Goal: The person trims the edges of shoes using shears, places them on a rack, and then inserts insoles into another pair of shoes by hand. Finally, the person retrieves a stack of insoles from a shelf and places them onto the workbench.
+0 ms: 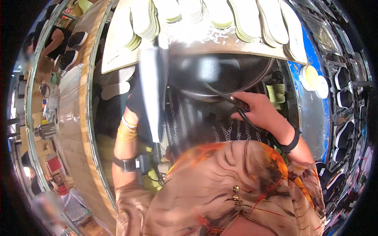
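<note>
My right hand (pixel 258 110) is closed round the dark handles of a pair of scissors (pixel 220 93), whose blades point up and left over the front rim of a dark, shiny round basin (pixel 236 70). Only the wrist side of my left hand (pixel 131 112) shows. Its fingers are lost in a dark patch behind a long, blurred white bar (pixel 151 94), so what they hold, if anything, is hidden. Dark patterned cloth (pixel 232 126) lies below the basin, in front of my body.
A pale board (pixel 220 48) across the far side bears several stacks of insoles (pixel 145 19) and small white scraps (pixel 214 36). Round tubs (pixel 309 77) stand on a blue surface at right, near dark shoes (pixel 341 78). A wooden bench (pixel 76 118) runs along the left.
</note>
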The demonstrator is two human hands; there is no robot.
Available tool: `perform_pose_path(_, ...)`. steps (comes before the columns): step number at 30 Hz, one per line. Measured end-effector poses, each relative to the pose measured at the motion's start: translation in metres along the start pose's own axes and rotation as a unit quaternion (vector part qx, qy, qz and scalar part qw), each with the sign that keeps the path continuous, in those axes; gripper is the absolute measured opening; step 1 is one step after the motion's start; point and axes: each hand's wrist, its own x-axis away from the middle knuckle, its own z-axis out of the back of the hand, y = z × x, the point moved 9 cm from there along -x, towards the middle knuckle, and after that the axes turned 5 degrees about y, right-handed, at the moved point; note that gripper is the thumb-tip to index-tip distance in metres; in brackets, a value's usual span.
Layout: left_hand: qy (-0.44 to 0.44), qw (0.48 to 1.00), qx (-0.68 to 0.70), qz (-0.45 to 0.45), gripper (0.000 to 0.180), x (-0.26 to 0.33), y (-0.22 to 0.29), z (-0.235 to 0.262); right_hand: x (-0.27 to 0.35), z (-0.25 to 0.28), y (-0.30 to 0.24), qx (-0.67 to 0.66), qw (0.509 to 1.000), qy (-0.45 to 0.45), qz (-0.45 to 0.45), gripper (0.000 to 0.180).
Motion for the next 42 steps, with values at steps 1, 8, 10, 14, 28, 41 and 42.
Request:
perform_pose_path(1, -0.04, 0.972, 0.231, 0.013, 0.029, 0.0, 0.0, -0.005, -0.002, 0.002, -0.014, 0.009, 0.998, 0.022, 0.055, 0.053)
perform_pose_path(8, -0.015, 0.974, 0.225, 0.028, 0.029, 0.015, -0.006, -0.024, -0.023, -0.003, -0.076, 0.104, 0.98, 0.076, 0.149, 0.052)
perform_pose_path(10, -0.021, 0.973, 0.228, 0.04, 0.029, 0.077, -0.008, -0.047, -0.024, 0.005, -0.065, 0.118, 0.979, 0.087, 0.14, 0.051)
perform_pose_path(14, 0.013, 0.971, 0.231, 0.054, 0.028, 0.012, -0.01, -0.045, -0.019, -0.016, -0.057, 0.157, 0.977, 0.051, 0.134, 0.049)
perform_pose_path(28, 0.097, 0.945, 0.279, 0.139, 0.028, 0.005, -0.015, -0.051, -0.024, 0.007, -0.109, 0.151, 0.962, 0.061, 0.218, 0.049)
perform_pose_path(41, 0.377, 0.703, -0.559, -0.226, 0.022, 0.151, 0.164, 0.108, -0.048, -0.013, -0.081, -0.03, 0.999, -0.018, 0.028, 0.052)
perform_pose_path(42, 0.385, 0.691, -0.591, -0.153, 0.023, 0.185, 0.173, 0.141, -0.051, -0.014, -0.067, 0.026, 1.0, -0.001, 0.009, 0.05)
